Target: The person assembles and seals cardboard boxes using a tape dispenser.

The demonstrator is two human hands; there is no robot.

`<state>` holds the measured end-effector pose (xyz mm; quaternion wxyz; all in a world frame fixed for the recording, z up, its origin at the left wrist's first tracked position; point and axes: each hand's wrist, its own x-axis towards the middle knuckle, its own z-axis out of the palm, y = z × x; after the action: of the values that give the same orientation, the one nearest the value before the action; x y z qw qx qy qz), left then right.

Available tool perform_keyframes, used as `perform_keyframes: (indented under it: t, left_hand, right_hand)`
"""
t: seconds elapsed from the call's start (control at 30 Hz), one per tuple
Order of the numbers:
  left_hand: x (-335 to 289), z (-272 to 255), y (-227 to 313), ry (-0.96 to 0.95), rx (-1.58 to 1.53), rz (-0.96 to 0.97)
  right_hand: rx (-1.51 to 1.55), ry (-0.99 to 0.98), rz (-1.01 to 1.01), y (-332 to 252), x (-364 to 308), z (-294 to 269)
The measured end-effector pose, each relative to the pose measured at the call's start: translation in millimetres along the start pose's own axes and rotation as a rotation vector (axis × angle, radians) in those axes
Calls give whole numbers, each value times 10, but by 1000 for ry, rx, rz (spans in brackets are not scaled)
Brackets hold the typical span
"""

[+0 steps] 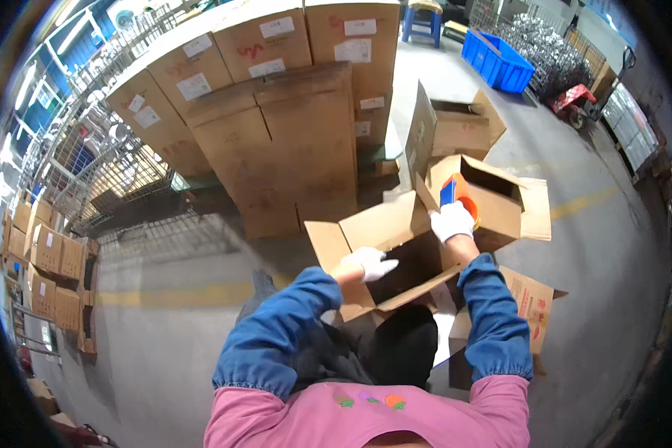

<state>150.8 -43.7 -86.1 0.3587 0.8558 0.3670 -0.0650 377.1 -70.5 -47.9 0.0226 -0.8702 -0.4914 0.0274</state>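
An open cardboard box [384, 222] stands before me with its flaps spread outward and a dark inside. My left hand [371, 263], in a white glove, is over the box's left side with its fingers stretched out and nothing in them. In my right hand [453, 222], also gloved in white, is an orange and blue tape dispenser [467, 196], held above the box's right edge. Just beyond that hand is a second open box [498, 217], partly hidden by the hand and the dispenser. My palms and the gripped handle do not show.
Tall cartons [265, 45] stand ahead, with flattened cardboard [306, 142] leaning on them. Another open box [461, 133] is farther right; a printed carton [530, 299] lies near my right arm. Wire cages [127, 175] and stacked boxes [56, 254] are left. A blue crate [498, 63] and pallet truck [575, 101] stand far right.
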Motion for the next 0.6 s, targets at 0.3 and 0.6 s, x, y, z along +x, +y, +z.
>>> perform_keyframes:
  t: [0.3,0.6]
  left_hand:
    - [-571,-411,856,-187,215,401]
    - [593,-326,511,-85,663,-4]
  right_hand:
    - [-28,-41,-68,-78,-12,-52]
    - [98,-23,-155,226,128,-27]
